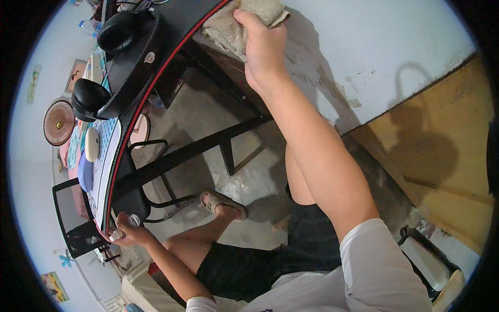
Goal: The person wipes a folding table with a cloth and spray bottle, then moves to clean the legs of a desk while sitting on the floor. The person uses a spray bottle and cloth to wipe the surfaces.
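Observation:
At the top, my right hand (267, 54) grips a beige, worn terry cloth (230, 29) beside the desk's red-trimmed edge (156, 80) and the pale wall. My left hand (132, 235) is at the lower left, by the near corner of the desk. A coiled white cable (134, 220) and a small white plug-like piece (115, 234) are in its fingers. Black headphones (146, 84) lie on the dark desk. A rounded white case (92, 144) and a blue-purple object (85, 171), perhaps a computer mouse, rest on a patterned mat (107, 156).
Under the desk runs a black metal crossbar (191, 152), with a black chair (134, 202) close by. A black-framed panel (78, 218) stands at the far left, below a round fan (59, 123). A yellowish wooden panel (436, 136) is at the right. My slippered foot (224, 204) is on the floor.

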Tool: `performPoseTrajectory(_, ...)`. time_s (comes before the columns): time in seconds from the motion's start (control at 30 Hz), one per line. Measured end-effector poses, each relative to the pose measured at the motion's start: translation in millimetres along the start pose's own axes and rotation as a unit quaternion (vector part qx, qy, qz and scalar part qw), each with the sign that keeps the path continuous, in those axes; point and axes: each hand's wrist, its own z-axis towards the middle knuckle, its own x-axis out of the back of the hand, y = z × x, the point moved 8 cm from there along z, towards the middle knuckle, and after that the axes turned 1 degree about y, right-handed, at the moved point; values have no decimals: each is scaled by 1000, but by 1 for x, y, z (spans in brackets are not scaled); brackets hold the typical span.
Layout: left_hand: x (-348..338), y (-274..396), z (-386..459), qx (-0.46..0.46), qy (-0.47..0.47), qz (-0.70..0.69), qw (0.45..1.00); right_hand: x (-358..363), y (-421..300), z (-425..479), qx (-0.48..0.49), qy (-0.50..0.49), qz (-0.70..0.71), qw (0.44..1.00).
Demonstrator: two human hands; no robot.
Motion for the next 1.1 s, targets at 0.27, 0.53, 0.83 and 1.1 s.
performPoseTrajectory(0.27,0,-1,0,6,-11,-12,1000,-7,7,-4,25,-17,-22,999)
performPoseTrajectory(0.53,-1,-3,-2,18,0,-33,999,-30,17,-55,16,-45,-96,994)
performPoseTrajectory(0.83,-2,2,-4,19,-7,-20,1000,-56,45,-101,-8,-114,-78,990)
performPoseTrajectory(1.1,-1,1,-3,21,-17,-45,999,-55,49,-103,-2,-136,-84,987)
